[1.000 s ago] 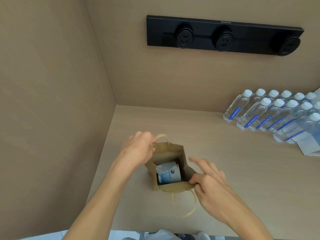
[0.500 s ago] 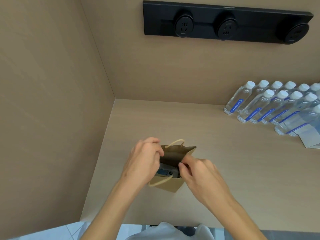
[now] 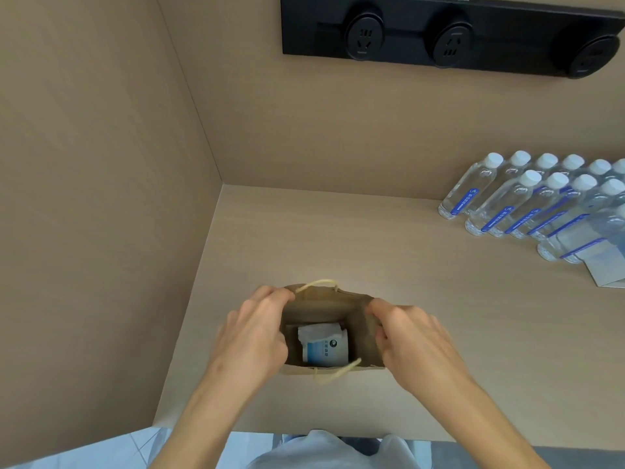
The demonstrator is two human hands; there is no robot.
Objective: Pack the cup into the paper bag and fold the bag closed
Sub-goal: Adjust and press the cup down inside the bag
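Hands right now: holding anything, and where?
Both hold the brown paper bag by its open rim: left hand at the left edge, right hand at the right edge. The white-and-blue cup inside is untouched.

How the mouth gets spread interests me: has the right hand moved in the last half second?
Yes. The right hand shifted right, toward the water bottles, from the middle of the paper bag mouth to its right wall.
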